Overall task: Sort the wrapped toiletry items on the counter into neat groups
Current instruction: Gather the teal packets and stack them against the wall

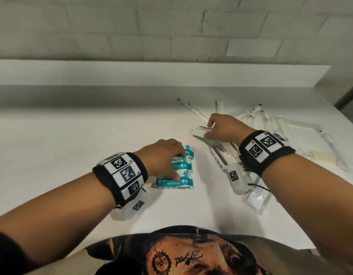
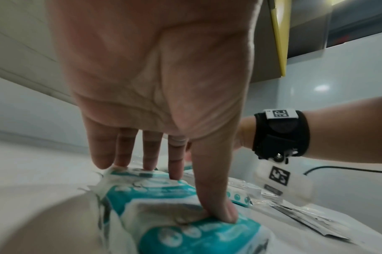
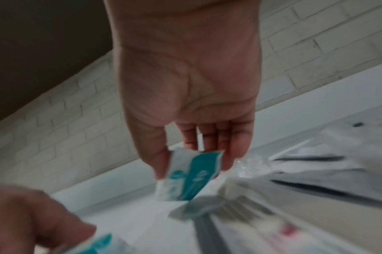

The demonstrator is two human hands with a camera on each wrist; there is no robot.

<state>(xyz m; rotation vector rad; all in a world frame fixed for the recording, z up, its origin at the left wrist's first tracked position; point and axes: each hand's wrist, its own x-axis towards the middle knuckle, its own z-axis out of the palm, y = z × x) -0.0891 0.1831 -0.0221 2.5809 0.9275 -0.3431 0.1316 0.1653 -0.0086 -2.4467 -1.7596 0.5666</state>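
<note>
Two hands work over a white counter [image 1: 72, 135] below a pale brick wall [image 1: 112, 26]; left hand [image 1: 163, 157] presses teal wipe packs [image 1: 183, 175] with straight fingers; right hand [image 1: 225, 128] pinches another wipe packet [image 3: 190, 175]; clear-wrapped toiletries [image 1: 270, 120] clutter the right.

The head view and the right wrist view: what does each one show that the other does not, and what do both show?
Only the head view shows the whole white counter, the row of teal wipe packs under the left hand, and the clear-wrapped sticks at the back right.

Only the right wrist view shows the palm side of the right hand, whose fingers pinch a teal-and-white packet by its top edge.

Both show the right hand holding a packet, and the white brick wall.
</note>
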